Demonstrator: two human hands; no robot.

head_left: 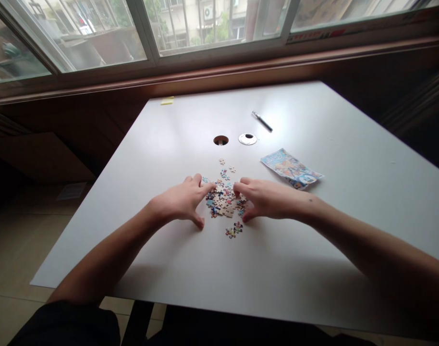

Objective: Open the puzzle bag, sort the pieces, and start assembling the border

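Flanking knobbed puzzle pieces [225, 204], the left hand [183, 198] and right hand [264, 198] each have a spread grip. Rectangular printed paper [291, 168] lies right of the pieces.

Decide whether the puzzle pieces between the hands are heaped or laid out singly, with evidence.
Heaped: the puzzle pieces overlap between the left hand and right hand, though several lie apart.

The slim bare left forearm [128, 242] is slanting forward and inward while the slim bare right forearm [344, 230] is angling in from the opposite side, and the bare human left grip [185, 198] and right grip [261, 198] are facing each other across a gap, each bending its fingers and spreading its thumb.
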